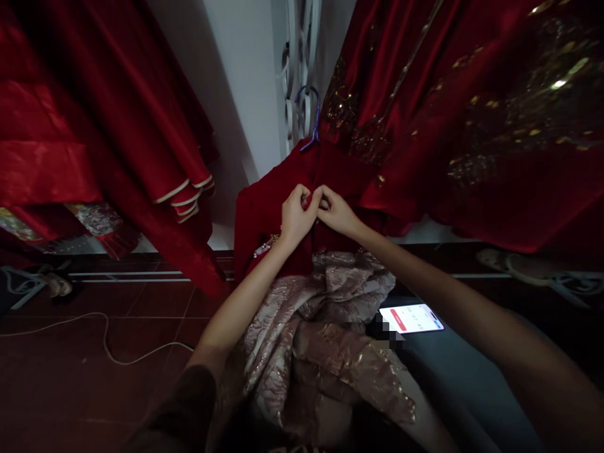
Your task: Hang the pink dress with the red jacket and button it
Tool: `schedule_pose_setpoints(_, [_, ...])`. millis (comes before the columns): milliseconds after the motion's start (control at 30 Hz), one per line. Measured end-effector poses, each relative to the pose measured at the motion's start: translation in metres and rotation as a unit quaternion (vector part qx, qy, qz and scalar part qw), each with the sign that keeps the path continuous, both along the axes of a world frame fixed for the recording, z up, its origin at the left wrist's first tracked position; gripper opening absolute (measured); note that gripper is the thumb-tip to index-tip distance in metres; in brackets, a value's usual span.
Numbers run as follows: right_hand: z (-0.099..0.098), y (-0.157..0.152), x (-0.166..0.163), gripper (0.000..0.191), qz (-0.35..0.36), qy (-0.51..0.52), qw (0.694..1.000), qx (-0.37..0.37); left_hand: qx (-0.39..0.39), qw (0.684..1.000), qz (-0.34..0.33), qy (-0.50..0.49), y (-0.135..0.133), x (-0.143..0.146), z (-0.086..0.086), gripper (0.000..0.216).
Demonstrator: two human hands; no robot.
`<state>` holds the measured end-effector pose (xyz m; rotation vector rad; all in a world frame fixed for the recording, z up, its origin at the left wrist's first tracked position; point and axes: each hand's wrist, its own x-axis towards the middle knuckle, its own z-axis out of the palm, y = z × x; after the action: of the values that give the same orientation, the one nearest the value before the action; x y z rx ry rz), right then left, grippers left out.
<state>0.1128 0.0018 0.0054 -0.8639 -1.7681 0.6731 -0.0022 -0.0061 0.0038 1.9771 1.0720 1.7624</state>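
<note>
A red garment [271,204] with a beaded ornament [267,245] on its left side hangs in front of me on a blue-purple hanger [315,119]. My left hand [298,217] is closed in a pinch at the middle of its front. Right beside it, my right hand [338,212] pinches the same spot, fingertips meeting the left ones. The bit of cloth or fastening between the fingers is too small to make out. Below the hands, pinkish shiny brocade cloth [283,340] falls in folds over my lap; whether it joins the red garment I cannot tell.
Red clothes [127,119] hang at the left, and red gold-sequined ones [472,126] at the right. A white metal scrollwork [290,69] stands behind the hanger. A lit phone [413,318] lies at the right. A thin cable [106,327] crosses the tiled floor [70,377]. Shoes [59,285] sit at the left.
</note>
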Motion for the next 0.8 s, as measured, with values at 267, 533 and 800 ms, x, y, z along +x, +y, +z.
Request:
schedule_pose_setpoints(267, [0.000,-0.010,0.014,0.020,0.075,0.093,0.972,-0.204,-0.036,0.992,0.047,-0.114,-0.016,0.002,-0.028,0.031])
schedule_pose_setpoints(533, [0.015,-0.017,0.032,0.032,0.105,0.068,0.962,-0.244,-0.082,0.975,0.018,-0.206,-0.017,-0.002,-0.029,0.027])
schedule_pose_setpoints(800, [0.010,-0.013,0.022,0.033,0.074,0.062,0.976,-0.193,-0.189,0.935,-0.067,-0.292,-0.008,-0.001,-0.036,0.014])
